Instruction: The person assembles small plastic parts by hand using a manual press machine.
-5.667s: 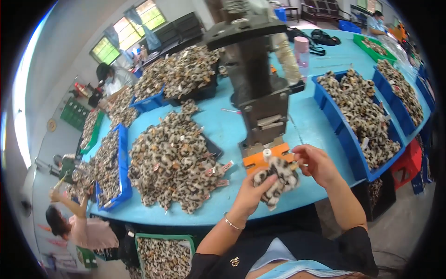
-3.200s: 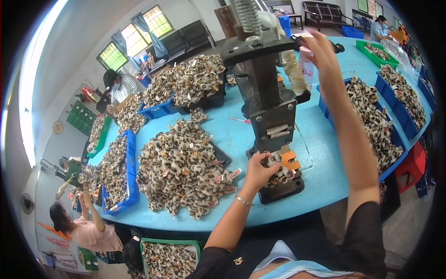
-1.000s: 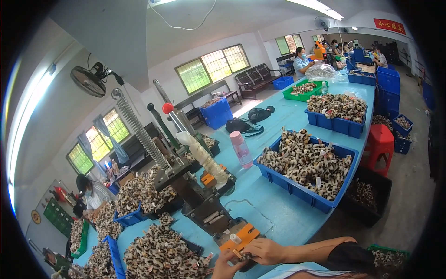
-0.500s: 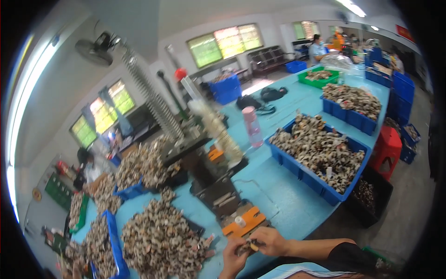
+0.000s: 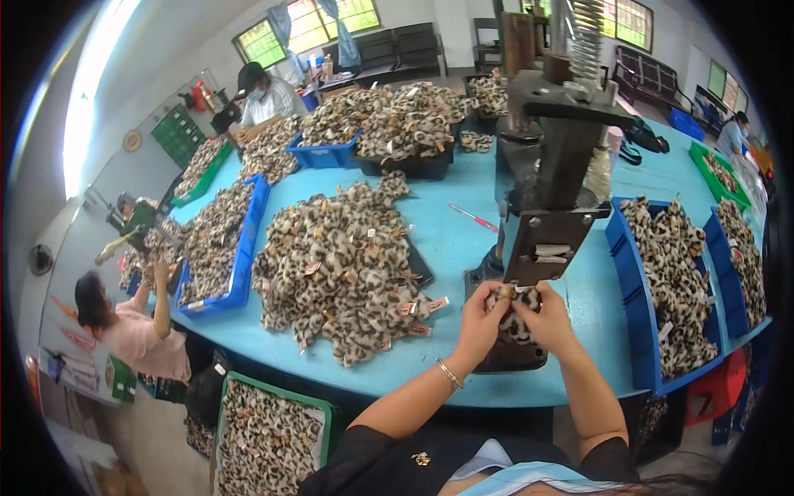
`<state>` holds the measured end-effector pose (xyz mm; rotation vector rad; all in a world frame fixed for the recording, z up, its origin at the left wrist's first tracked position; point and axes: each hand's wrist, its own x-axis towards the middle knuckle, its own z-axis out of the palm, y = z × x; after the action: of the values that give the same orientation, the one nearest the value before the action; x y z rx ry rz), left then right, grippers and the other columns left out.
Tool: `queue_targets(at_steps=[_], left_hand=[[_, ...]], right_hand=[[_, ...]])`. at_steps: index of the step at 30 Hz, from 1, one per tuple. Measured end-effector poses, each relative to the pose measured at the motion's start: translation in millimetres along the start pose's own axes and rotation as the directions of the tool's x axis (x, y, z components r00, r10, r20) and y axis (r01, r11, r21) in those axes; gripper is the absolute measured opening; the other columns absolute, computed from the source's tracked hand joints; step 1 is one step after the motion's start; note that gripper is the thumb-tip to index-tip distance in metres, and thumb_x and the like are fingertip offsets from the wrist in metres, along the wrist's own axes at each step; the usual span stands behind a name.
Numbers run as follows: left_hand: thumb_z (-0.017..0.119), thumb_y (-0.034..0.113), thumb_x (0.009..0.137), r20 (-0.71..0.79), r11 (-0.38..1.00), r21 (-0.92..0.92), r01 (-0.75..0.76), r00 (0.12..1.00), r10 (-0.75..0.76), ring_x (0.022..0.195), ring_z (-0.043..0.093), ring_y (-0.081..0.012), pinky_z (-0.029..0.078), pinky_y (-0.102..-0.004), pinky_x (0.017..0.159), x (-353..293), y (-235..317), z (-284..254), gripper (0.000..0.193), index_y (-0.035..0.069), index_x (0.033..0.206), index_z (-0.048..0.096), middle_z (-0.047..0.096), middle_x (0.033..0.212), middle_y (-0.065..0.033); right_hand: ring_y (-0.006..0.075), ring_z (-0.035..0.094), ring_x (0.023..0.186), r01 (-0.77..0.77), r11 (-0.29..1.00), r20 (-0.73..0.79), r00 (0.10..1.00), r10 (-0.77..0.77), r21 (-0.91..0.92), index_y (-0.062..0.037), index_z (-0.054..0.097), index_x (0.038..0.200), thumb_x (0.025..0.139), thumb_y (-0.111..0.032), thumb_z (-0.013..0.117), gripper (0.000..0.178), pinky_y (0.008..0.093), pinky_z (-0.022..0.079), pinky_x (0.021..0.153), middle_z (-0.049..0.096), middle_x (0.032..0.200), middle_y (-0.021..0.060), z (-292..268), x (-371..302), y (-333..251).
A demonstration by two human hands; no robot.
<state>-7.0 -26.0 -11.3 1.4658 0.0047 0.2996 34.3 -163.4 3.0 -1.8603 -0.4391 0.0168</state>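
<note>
Centrally, at the foot of the dark metal upright press (image 5: 547, 240), fingers of the left hand (image 5: 481, 322) and right hand (image 5: 547, 319) pinch opposite sides of a black-and-white spotted plush piece (image 5: 517, 330), its long axis hidden.

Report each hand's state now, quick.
Left hand: closed, holding a spotted black-and-white furry piece.
Right hand: closed, holding the same piece.

Press (image 5: 546, 236) on table (image 5: 447, 240), between plush pile (image 5: 339, 273) and bin (image 5: 637, 306).
</note>
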Motion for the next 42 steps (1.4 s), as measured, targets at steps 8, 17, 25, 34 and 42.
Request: queue_targets(at_steps=[8, 17, 25, 34, 42], left_hand=[[0.049, 0.001, 0.088, 0.084, 0.933, -0.307, 0.187, 0.982, -0.169, 0.079, 0.054, -0.0092, 0.043, -0.0227, 0.073, 16, -9, 0, 0.016, 0.0, 0.101, 0.059, 0.061, 0.088, -0.0019], [0.059, 0.01, 0.087, 0.04, 0.998, 0.055, 0.026, 0.999, -0.029, 0.084, 0.056, -0.0112, 0.045, -0.0253, 0.076, 8, -23, -9, 0.023, -0.005, 0.103, 0.06, 0.059, 0.093, -0.0041], [0.074, 0.02, 0.073, 0.189, 0.952, 0.305, 0.034, 0.977, -0.096, 0.092, 0.058, -0.0168, 0.046, -0.029, 0.082, 14, 3, -14, 0.043, -0.007, 0.104, 0.06, 0.059, 0.102, -0.0101], [0.073, 0.018, 0.072, 0.252, 0.966, 0.235, 0.107, 0.953, -0.167, 0.091, 0.057, -0.0138, 0.046, -0.0268, 0.081, 20, 5, -17, 0.044, -0.011, 0.102, 0.06, 0.061, 0.101, -0.0106], [0.072, 0.016, 0.072, 0.263, 0.97, 0.23, 0.075, 0.955, -0.136, 0.089, 0.056, -0.0118, 0.046, -0.0262, 0.079, 22, -1, -21, 0.038, -0.007, 0.1, 0.061, 0.061, 0.097, -0.0076]], right_hand=[[0.0116, 0.062, 0.078, -0.5, 0.601, 0.344, 0.866, 0.363, 0.624, -0.0001, 0.054, 0.106, 0.087, -0.006, 0.063, 0.022, 0.0262, 0.052, 0.068, 0.063, 0.093, 0.0059, -12, -4, 19], [0.0129, 0.059, 0.081, -0.108, 0.954, -0.024, 0.993, 0.12, 0.281, -0.0022, 0.051, 0.105, 0.083, -0.007, 0.066, 0.027, 0.0273, 0.048, 0.069, 0.06, 0.091, 0.0059, -6, -9, 1], [0.0148, 0.057, 0.083, -0.034, 0.995, 0.03, 0.999, 0.031, 0.098, 0.0011, 0.056, 0.093, 0.08, -0.005, 0.067, 0.018, 0.0273, 0.046, 0.072, 0.057, 0.094, 0.0075, -15, 8, 25], [0.0113, 0.058, 0.085, -0.132, 0.957, 0.176, 0.98, 0.088, 0.257, 0.0031, 0.058, 0.103, 0.083, -0.004, 0.062, 0.021, 0.0277, 0.048, 0.075, 0.064, 0.094, 0.0057, -23, 30, 10], [0.0095, 0.058, 0.086, -0.339, 0.907, 0.329, 0.911, 0.249, 0.251, 0.0017, 0.06, 0.103, 0.083, -0.004, 0.062, 0.02, 0.0261, 0.048, 0.074, 0.065, 0.091, 0.0067, -17, 22, -7]])
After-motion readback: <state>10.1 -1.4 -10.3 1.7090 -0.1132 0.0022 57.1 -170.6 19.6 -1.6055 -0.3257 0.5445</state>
